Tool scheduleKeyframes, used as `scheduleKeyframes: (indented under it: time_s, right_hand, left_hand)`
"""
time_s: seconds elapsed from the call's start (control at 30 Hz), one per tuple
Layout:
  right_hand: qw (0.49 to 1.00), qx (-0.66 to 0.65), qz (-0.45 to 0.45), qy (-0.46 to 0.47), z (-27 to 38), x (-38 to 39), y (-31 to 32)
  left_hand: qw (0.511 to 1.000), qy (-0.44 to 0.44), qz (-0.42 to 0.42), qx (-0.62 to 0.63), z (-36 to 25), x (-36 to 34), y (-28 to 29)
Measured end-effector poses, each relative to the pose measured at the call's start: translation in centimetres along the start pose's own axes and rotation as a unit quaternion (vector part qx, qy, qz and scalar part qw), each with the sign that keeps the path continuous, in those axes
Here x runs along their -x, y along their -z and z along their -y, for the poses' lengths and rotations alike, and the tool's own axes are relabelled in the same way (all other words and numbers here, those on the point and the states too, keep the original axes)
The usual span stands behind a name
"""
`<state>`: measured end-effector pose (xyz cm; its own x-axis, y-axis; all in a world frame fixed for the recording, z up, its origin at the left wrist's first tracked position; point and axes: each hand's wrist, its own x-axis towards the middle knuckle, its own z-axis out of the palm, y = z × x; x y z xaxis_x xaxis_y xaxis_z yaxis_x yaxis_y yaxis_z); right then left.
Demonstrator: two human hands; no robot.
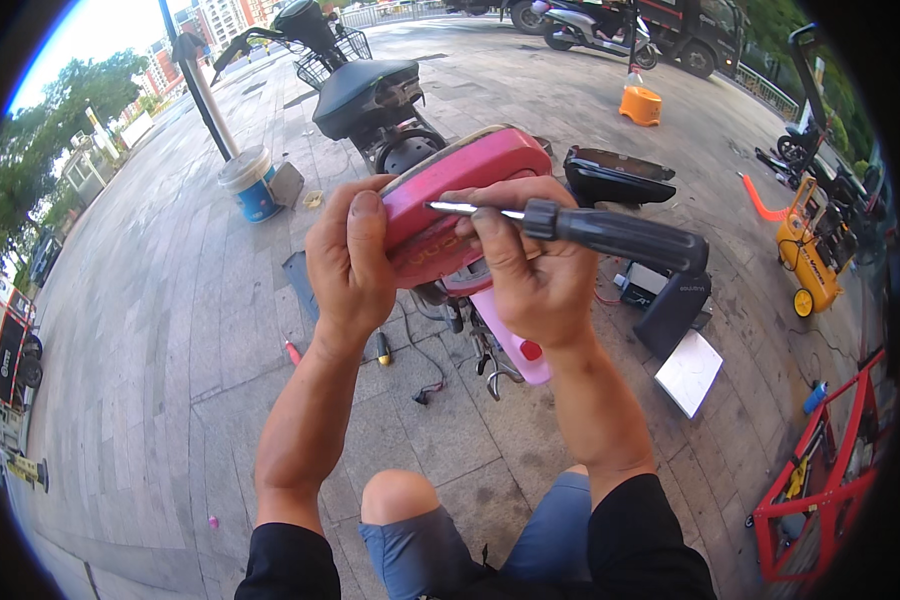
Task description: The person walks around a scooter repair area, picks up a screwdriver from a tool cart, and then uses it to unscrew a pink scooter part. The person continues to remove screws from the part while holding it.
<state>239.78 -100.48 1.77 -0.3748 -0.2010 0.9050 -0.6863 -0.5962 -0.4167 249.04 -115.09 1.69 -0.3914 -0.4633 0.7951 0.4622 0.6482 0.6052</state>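
Up in front of me is a pink, rounded plastic part (465,172) with a dark, worn rim along its top. My left hand (348,262) is closed on its left end, thumb across the near face. A screwdriver (615,232) with a black handle lies in the closed grip of my right hand (542,285). Its metal shaft points left across the face of the pink part, and I cannot tell whether the tip touches it. Behind stands an electric scooter (370,98) with a black seat; its pink rear fender (510,335) shows below the part.
A paint bucket (255,188) stands left of the scooter. Right of it lie a black seat-like piece (620,176) and a white box (690,373). Farther right are a yellow air compressor (815,245) and a red tool rack (820,500). Loose cable (425,365) and a yellow-black screwdriver (383,348) lie on the paving.
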Motion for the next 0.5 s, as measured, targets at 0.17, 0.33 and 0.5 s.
scheduleKeyframes:
  time_s: [0.17,0.33,0.5]
  right_hand:
    - [0.996,-0.071,-0.031,-0.041,0.21,0.41,-0.23]
    - [0.996,-0.059,-0.054,-0.043,0.36,0.20,-0.07]
    - [0.999,-0.027,-0.026,-0.018,0.30,0.03,0.29]
  left_hand:
    - [1.000,-0.004,0.000,-0.006,-0.15,-0.02,-0.06]
    - [1.000,-0.015,0.004,-0.008,-0.35,-0.04,-0.11]
    - [1.000,-0.020,0.003,-0.014,-0.34,-0.10,-0.10]
